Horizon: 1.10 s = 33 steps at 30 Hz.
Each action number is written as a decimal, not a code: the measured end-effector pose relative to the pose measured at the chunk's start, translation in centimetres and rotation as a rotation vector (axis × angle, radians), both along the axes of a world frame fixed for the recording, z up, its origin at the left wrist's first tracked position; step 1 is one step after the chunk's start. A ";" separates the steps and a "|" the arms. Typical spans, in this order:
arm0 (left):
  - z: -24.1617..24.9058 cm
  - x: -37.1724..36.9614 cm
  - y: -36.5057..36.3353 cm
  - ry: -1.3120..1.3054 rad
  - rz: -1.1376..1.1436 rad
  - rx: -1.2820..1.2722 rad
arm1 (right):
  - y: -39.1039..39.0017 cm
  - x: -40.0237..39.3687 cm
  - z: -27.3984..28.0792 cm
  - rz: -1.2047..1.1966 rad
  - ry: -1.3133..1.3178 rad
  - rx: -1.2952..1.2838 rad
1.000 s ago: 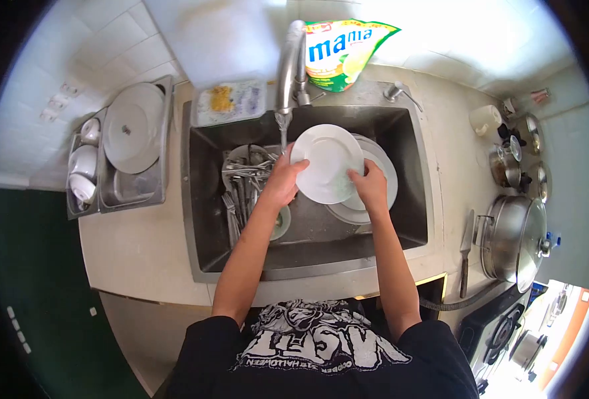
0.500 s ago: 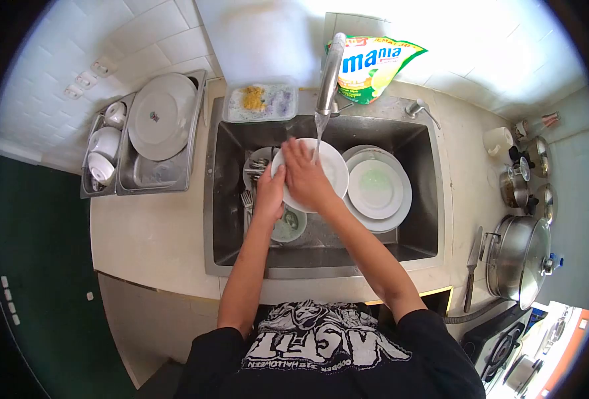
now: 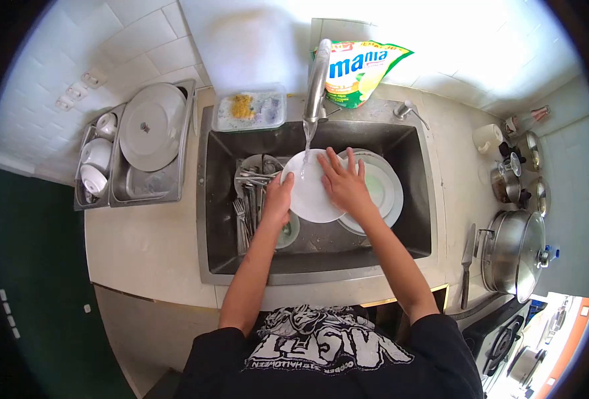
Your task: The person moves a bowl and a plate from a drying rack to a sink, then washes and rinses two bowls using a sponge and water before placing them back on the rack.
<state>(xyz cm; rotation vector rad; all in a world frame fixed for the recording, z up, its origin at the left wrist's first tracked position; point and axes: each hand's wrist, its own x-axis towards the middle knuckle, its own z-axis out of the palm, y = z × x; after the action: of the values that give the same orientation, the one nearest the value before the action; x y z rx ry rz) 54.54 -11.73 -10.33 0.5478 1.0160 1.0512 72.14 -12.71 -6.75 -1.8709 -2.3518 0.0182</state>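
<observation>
Beneath the running faucet I grip a white plate by its left edge with my left hand. Water from the spout falls onto the plate's upper part. My right hand lies flat against the plate's right side, its fingers spread. To the right, more white plates are stacked in the sink, partly covered by my right hand and the held plate. Forks and other cutlery rest left of my left hand. A small bowl shows partly below the held plate.
A tub with a yellow sponge and a green-and-yellow detergent pouch stand behind the sink. Metal trays with a large plate and cups are at left. At right are a knife, a lidded pot and a stove.
My right hand has slid from the plate's upper left to its right side, fingers now spread. The plate has shifted slightly, and the whole view has moved a little.
</observation>
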 end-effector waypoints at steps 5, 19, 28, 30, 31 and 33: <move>-1.1 1.7 0.9 0.042 -0.041 0.088 | -2.5 -1.6 0.1 0.209 0.188 -0.126; 8.5 -5.1 -0.8 1.142 0.084 0.444 | -3.5 -2.4 6.3 0.292 0.640 -0.178; 6.1 -11.5 -5.9 0.566 0.508 0.111 | 13.7 -15.1 6.6 0.094 0.694 0.135; 5.8 -12.1 -6.4 0.386 0.519 0.084 | 16.4 -17.0 6.1 0.017 0.559 0.024; 5.8 -12.2 -6.6 0.317 0.535 0.082 | 17.5 -17.5 5.3 0.043 0.480 -0.008; 5.6 -12.4 -6.7 0.176 0.570 0.081 | 19.4 -18.0 3.6 0.097 0.320 -0.069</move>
<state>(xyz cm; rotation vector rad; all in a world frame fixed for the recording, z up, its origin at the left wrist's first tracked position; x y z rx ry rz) 42.14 -18.45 -4.72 0.4279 1.3308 1.5719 54.18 6.71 -3.14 -1.6355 -2.2400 0.3838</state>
